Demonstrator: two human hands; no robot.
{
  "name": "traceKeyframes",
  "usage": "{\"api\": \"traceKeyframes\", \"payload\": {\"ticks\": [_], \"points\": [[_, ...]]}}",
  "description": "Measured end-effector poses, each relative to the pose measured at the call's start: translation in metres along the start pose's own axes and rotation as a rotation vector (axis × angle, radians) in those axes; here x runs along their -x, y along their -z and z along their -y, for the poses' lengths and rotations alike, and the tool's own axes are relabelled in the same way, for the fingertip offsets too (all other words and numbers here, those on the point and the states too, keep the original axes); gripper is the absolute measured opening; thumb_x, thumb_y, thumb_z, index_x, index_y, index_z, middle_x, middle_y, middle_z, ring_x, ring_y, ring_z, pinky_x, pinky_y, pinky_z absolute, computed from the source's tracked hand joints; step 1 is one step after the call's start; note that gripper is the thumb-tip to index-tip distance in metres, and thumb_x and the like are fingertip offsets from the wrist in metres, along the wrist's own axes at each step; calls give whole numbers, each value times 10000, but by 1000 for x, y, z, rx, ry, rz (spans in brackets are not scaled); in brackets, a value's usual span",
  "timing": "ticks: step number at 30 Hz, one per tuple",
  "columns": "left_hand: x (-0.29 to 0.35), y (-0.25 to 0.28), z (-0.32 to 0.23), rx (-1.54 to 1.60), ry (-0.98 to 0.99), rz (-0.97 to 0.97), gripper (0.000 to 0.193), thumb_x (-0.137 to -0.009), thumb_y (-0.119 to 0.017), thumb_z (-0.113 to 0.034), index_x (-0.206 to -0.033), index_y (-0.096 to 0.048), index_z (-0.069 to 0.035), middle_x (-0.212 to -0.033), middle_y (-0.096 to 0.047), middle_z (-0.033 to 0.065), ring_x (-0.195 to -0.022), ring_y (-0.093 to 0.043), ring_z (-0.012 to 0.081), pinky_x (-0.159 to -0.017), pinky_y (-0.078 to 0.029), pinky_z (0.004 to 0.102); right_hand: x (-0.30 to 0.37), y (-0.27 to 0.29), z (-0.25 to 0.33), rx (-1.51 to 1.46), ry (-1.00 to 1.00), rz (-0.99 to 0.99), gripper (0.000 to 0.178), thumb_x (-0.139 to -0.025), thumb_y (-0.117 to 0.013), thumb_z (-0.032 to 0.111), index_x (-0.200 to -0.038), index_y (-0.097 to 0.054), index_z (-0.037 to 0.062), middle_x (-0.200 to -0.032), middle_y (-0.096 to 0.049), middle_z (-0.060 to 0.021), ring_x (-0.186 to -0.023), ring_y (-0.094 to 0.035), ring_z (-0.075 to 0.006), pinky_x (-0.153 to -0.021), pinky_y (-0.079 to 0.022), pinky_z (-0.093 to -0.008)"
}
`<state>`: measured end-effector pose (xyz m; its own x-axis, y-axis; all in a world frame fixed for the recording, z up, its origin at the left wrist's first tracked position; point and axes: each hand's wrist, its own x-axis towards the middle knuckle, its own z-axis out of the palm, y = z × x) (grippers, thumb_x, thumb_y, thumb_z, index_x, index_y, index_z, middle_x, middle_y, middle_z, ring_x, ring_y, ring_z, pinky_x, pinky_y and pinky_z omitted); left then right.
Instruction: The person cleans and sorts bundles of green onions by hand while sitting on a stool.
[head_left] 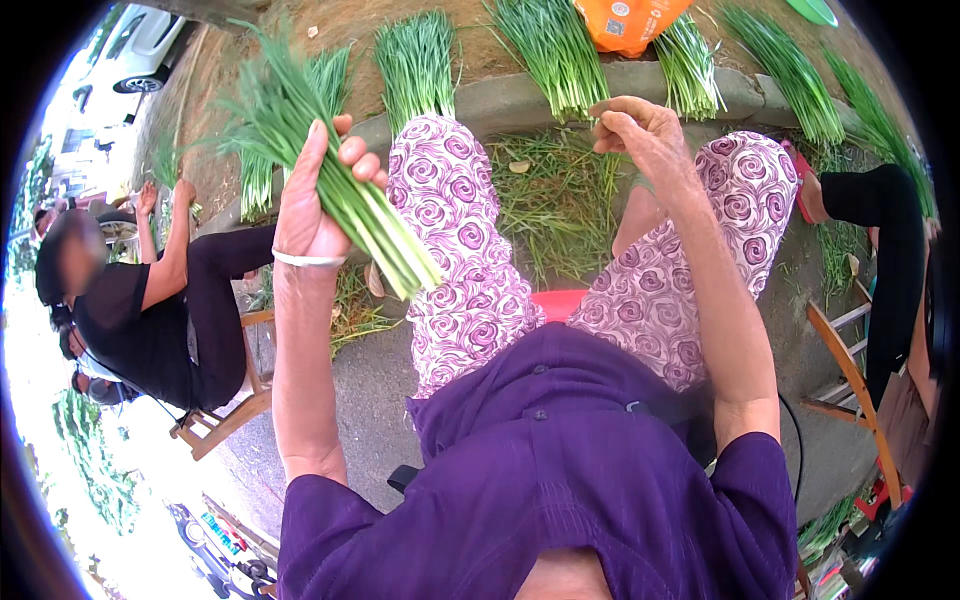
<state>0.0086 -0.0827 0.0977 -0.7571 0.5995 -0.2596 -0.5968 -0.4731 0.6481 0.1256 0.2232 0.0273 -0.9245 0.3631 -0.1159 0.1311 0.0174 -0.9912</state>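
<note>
My left hand [325, 190] is wrapped round a bunch of chives [375, 220], raised above my left knee. The pale cut ends point down to the right, and the green tips fan out to the upper left, blurred by motion. Over the gap between my knees is my right hand [650, 140], its fingers curled and thumb pressed in; whether anything small is between them I cannot make out. Just beyond it, a large bundle of chives [560, 65] lies on the kerb. Another bundle [415, 65] is past my left knee.
More chive bundles [790, 85] line the kerb [500, 105], with an orange bag [625, 25] among them. Loose trimmings [550, 200] cover the ground between my feet. A person in black [140, 310] sits at left on a wooden chair [225, 425]; another person's leg [880, 260] is at right.
</note>
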Motion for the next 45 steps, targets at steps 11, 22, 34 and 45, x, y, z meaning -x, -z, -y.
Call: {"api": "traceKeyframes", "payload": {"ticks": [11,22,34,45], "points": [[-47,3,45,245,38,-92,226,-896,-584,-146,-1051,-491,-9,-783,-527,81,-744,-529,223,-774,-478,406,10,-13,8,54,-82,233,239,-878,-527,179,-946,-646,-17,-768,-665,-67,-632,-623,-94,-606,-519,-222],[-84,-8,75,237,-7,-118,196,-882,-606,-220,-986,-529,-73,-780,-592,71,-768,-593,275,-814,-485,488,13,-20,10,52,-99,254,382,-908,-502,332,-955,-645,-19,-848,-670,-80,-689,-640,-126,-589,-499,-255],[-103,-53,112,87,92,177,221,-914,-574,-240,-1041,-525,-66,-810,-554,46,-760,-565,195,-748,-520,381,25,-29,15,-225,-262,539,435,-799,-676,433,-891,-636,10,-758,-645,-65,-691,-621,-133,-616,-475,-265],[-94,-58,121,-42,246,276,470,-904,-558,-375,-1209,-466,-29,-986,-613,121,-891,-615,261,-797,-526,416,33,-31,5,-476,-363,508,283,-915,-547,299,-856,-552,23,-648,-549,-50,-552,-567,-153,-496,-439,-277]]}}
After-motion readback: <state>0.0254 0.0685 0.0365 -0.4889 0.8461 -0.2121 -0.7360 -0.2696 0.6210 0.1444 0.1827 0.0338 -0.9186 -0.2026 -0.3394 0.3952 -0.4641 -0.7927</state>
